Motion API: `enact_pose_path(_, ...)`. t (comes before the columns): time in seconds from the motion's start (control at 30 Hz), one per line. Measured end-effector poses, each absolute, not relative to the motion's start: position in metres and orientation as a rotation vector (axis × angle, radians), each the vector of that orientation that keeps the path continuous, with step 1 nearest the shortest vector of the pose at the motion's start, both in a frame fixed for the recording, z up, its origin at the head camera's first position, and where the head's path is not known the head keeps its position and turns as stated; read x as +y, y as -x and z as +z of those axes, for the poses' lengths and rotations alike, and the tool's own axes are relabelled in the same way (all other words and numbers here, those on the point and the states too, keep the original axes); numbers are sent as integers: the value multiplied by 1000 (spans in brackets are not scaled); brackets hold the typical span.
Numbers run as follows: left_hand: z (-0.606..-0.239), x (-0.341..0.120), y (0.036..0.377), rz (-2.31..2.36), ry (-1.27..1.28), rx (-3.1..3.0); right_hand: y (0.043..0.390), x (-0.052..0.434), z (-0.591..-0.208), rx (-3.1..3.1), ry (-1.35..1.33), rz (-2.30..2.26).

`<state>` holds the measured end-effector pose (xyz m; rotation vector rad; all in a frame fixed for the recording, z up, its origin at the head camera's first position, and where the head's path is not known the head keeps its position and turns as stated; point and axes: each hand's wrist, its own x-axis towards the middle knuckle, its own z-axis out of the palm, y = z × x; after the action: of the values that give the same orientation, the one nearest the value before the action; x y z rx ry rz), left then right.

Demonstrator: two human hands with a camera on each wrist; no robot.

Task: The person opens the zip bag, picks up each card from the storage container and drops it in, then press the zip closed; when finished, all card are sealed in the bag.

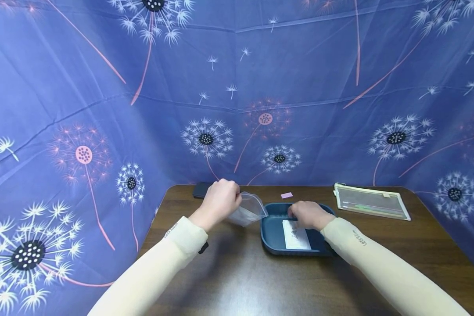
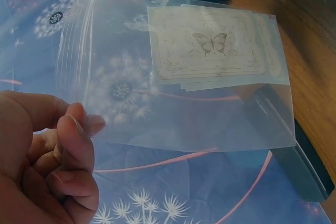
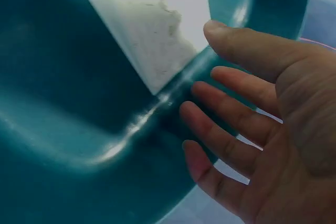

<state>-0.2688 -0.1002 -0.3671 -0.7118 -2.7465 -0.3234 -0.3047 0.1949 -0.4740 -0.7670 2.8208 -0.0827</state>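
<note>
My left hand (image 1: 220, 202) pinches a clear zip bag (image 2: 199, 119) by the corner near its zip strip, left of the tray. Several pale printed cards (image 2: 210, 45) lie inside the bag, the front one bearing a butterfly. Over the blue-green tray (image 1: 272, 251) is my right hand (image 1: 310, 214), its fingers spread and slightly bent, holding nothing. A white card with a faint print (image 1: 295, 237) rests in the tray. In the right wrist view the thumb tip is right by the edge of this white card (image 3: 152, 30); whether they touch I cannot tell.
At the back right of the wooden table (image 1: 237, 281) lies a mesh pouch with a pale yellow border (image 1: 371, 205). A small pink piece (image 1: 286, 195) lies behind the tray. Behind my left hand is a flat dark object (image 1: 201, 190). Blue dandelion-print cloth (image 1: 320, 131) hangs around the table.
</note>
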Motion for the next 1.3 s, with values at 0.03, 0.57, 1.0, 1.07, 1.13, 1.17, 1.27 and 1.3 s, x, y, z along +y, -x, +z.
enact_pose_path(0.03, -367, -100, 269, -322, 715, -2743, 304, 195, -476, 2812, 756, -77)
enact_pose_path(0.57, -367, -97, 269, -305, 709, -2746, 295, 197, -487, 2809, 722, 20)
enact_pose_path(1.0, -367, -97, 269, -291, 715, -2740, 298, 200, -494, 2834, 756, 45)
enact_pose_path(1.07, -367, -97, 269, -293, 715, -2739, 297, 201, -495, 2833, 749, 33)
enact_pose_path(1.13, -366, -97, 268, -295, 715, -2741, 297, 202, -494, 2840, 749, 15)
enact_pose_path(1.17, -366, -97, 268, -296, 712, -2744, 296, 202, -494, 2845, 748, 7)
enact_pose_path(1.27, -365, -97, 268, -299, 716, -2744, 295, 203, -493, 2862, 761, 3)
enact_pose_path(1.3, -365, -97, 268, -303, 716, -2747, 295, 204, -493, 2868, 762, 8)
